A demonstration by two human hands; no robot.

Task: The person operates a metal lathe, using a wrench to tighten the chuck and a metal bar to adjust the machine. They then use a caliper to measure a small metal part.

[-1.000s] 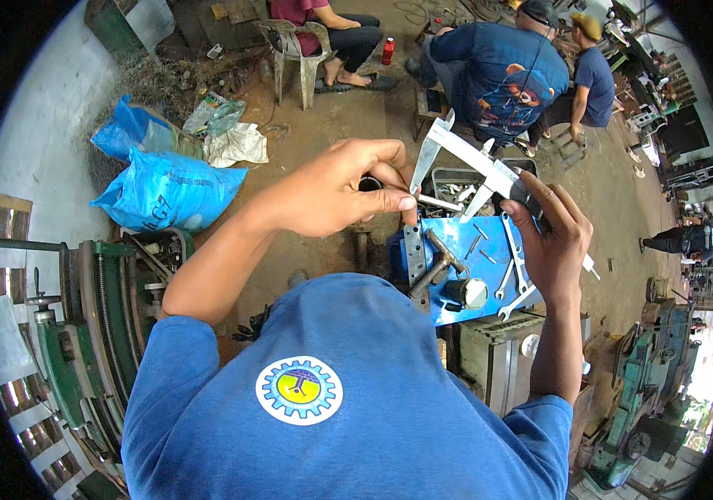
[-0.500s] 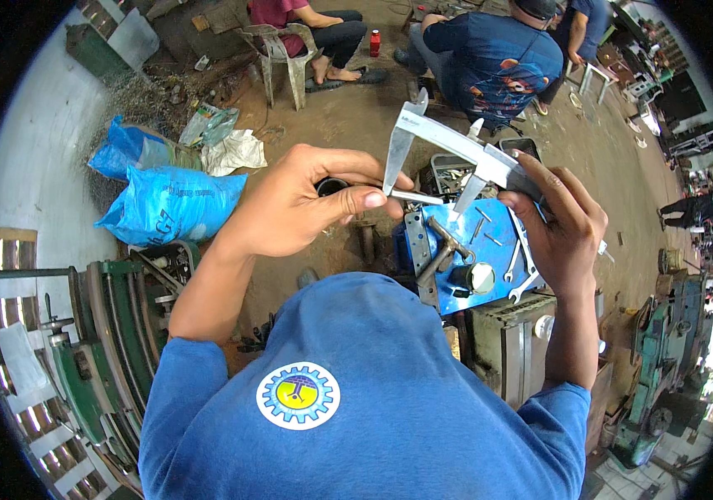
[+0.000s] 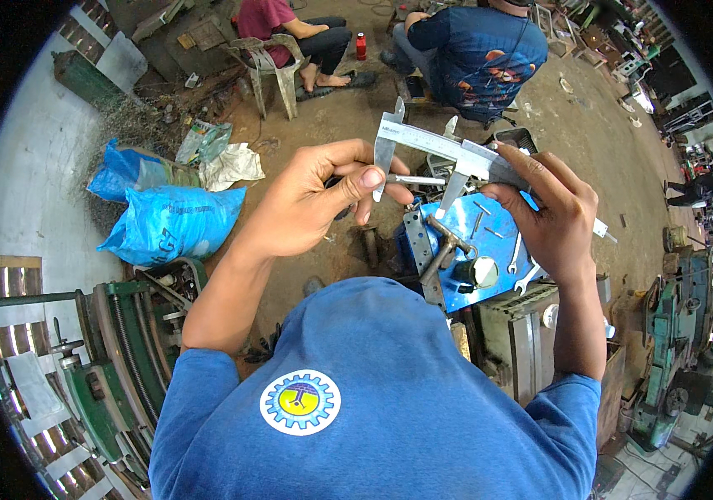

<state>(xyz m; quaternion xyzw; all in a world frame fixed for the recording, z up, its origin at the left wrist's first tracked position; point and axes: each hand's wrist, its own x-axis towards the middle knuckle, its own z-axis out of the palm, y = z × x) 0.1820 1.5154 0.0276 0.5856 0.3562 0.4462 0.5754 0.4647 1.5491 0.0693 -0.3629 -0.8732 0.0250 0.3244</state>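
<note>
My left hand (image 3: 306,196) pinches a short, thin metal rod (image 3: 420,180) between thumb and fingers. Its free end points right, toward the moving jaw of a vernier caliper (image 3: 423,138). My right hand (image 3: 552,208) is closed around the caliper's sliding part, with the beam running across to the left hand. The jaws stand apart, with the rod between them. The fixed jaw is next to my left fingertips; a gap seems to show between the rod's end and the moving jaw. The rod's other end is hidden by my left hand.
Below the caliper is a blue-topped stand (image 3: 498,225) with a T-shaped metal tool (image 3: 448,250), a shiny-faced cylinder (image 3: 484,272), wrenches (image 3: 515,254) and small pins. Blue sacks (image 3: 173,221) lie left, above a green machine (image 3: 119,358). Seated people (image 3: 477,58) are ahead.
Both hands and the caliper have moved slightly up and left. The rod now lies higher between the jaws. The view has shifted a little.
</note>
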